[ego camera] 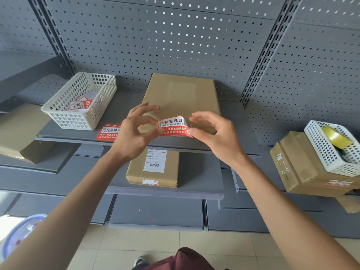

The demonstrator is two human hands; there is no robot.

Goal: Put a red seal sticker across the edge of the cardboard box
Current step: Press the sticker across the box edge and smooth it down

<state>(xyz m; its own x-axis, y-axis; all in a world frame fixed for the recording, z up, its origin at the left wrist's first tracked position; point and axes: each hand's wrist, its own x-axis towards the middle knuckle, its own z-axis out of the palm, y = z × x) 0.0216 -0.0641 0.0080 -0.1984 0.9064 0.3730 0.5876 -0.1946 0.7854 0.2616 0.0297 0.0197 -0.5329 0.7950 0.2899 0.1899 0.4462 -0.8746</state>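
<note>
Two hands raised over the near edge of the cardboard box (180, 98); red seal sticker (174, 127) stretched between them, pinched at its 9 o'clock end by the left hand (134, 131), thumb and forefinger closed on it; pinched at its 3 o'clock end by the right hand (214, 131), thumb tip on the sticker's lower corner, other fingers curled loose above; sticker hanging just above the box's front edge, whether touching cannot be told; stack of stickers (108, 131) at 9 o'clock on the shelf (124, 106); white basket (81, 100) at 10 o'clock.
</note>
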